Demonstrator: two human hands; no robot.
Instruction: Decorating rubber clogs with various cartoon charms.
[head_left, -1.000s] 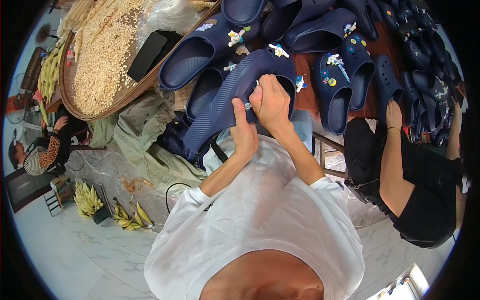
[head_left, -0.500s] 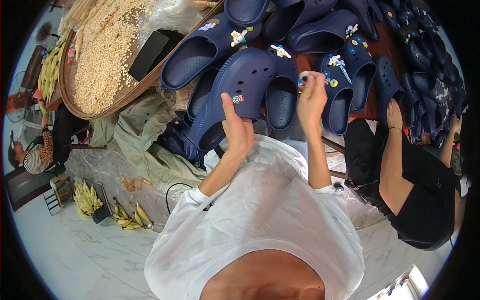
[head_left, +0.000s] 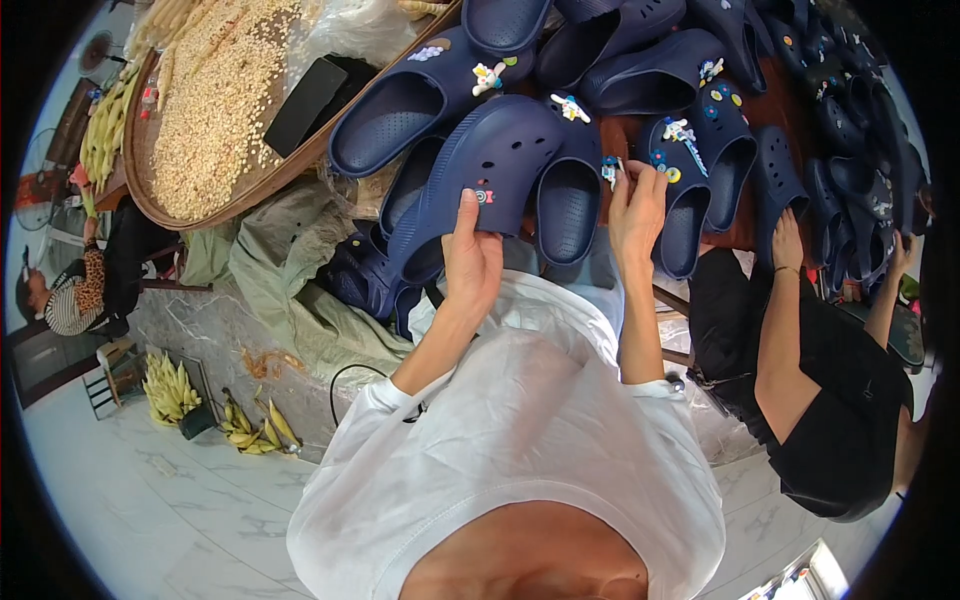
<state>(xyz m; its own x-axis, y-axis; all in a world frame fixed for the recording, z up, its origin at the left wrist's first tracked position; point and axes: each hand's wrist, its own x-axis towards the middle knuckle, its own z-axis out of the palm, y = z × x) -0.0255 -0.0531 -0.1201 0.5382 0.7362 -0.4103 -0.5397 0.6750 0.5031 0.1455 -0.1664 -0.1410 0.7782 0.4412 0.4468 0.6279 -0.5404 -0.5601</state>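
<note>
The right hand, clasped on the navy clog a second ago, now sits clear of it toward four o'clock — its fingertips just beside a small blue-and-white charm. In the left hand the clog is tilted round — its holed upper now faces the view, and a pink part shows at three o'clock of its swirl charm.
</note>
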